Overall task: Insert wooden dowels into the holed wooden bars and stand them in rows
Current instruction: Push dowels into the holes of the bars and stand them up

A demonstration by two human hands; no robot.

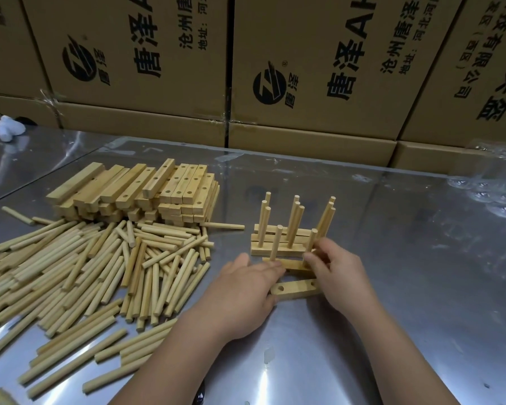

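Three finished bars with upright dowels [292,226] stand in rows at the table's middle. In front of them a fourth bar [292,264] carries two upright dowels; my right hand [338,270] grips its right dowel and right end. My left hand [246,290] lies flat with its fingertips on that bar's left part. An empty holed bar [297,289] lies flat just in front, between both hands. A heap of loose dowels [100,273] covers the left side, and a stack of holed bars [138,191] sits behind it.
The metal table [392,317] is shiny and covered with clear film. A wall of printed cardboard boxes [304,68] closes the back. A white crumpled cloth [8,128] lies at the far left, and a clear plastic bag [491,194] at the right edge.
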